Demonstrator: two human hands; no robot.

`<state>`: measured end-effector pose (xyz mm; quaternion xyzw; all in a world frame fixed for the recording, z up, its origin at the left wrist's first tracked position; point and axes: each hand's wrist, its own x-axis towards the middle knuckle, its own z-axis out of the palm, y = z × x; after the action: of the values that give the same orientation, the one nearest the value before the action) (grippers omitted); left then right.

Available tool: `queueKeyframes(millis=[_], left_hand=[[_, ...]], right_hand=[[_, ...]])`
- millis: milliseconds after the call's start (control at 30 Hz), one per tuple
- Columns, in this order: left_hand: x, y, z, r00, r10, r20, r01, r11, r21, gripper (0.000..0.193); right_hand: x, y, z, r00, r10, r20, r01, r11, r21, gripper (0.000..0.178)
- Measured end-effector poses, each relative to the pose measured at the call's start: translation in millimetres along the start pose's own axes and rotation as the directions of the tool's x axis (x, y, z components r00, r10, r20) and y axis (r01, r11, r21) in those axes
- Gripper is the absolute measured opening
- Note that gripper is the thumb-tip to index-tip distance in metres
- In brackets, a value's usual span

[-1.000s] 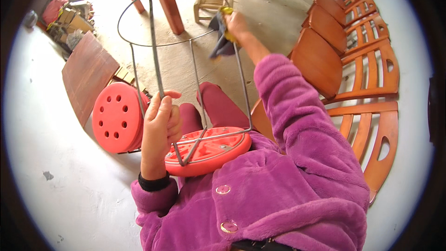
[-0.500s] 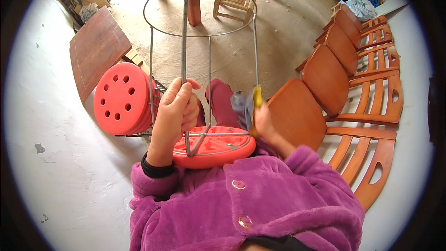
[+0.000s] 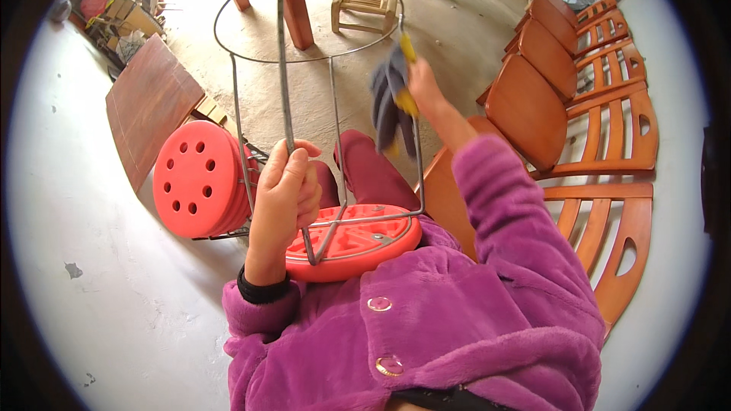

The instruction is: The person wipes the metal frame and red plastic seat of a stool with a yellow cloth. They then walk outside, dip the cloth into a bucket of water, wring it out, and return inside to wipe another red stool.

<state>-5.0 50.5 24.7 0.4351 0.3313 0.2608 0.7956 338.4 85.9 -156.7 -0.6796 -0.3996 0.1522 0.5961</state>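
An upside-down stool lies across my lap. Its red round seat (image 3: 354, 255) shows its ribbed underside, and thin metal legs rise from it to a metal ring (image 3: 266, 59) at the top. My left hand (image 3: 286, 186) is closed around the nearest metal leg (image 3: 282, 68), just above the seat. On the stool's right side, my right hand (image 3: 426, 87) pinches a grey-and-yellow cloth (image 3: 392, 95) around the right leg, a little below the ring. The cloth hangs in folds, slightly blurred. Part of that leg is hidden behind cloth and hand.
Several red stools with holed seats (image 3: 196, 179) are stacked on the left, beside a brown board (image 3: 152, 106). Orange wooden chairs (image 3: 525, 118) line the right wall. Ahead stand a small wooden stool (image 3: 365, 1) and a table leg (image 3: 297, 19). Boxes (image 3: 133, 15) are piled far left.
My right hand and the cloth have moved up the right leg, from near the seat to near the ring. My left hand keeps its hold. The view has shifted slightly.
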Motion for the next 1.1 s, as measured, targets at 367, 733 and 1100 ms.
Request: queueKeyframes(millis=[367,733,1100], left_hand=[[-11,11,-57,0.960,0.234,-0.156,-0.231,0.972,0.035,0.023],[59,-69,-150,0.919,0.235,-0.317,-0.248,0.969,0.000,0.031],[-10,-43,-26,0.857,0.491,-0.157,-0.371,0.799,0.474,0.048]], right_hand=[[59,-126,0,0.876,-0.158,0.456,-0.399,0.293,0.869,0.024],[31,-250,64,0.888,-0.181,0.423,-0.222,0.635,0.740,0.021],[-16,-269,124,0.900,-0.106,0.423,-0.304,0.542,0.783,0.011]])
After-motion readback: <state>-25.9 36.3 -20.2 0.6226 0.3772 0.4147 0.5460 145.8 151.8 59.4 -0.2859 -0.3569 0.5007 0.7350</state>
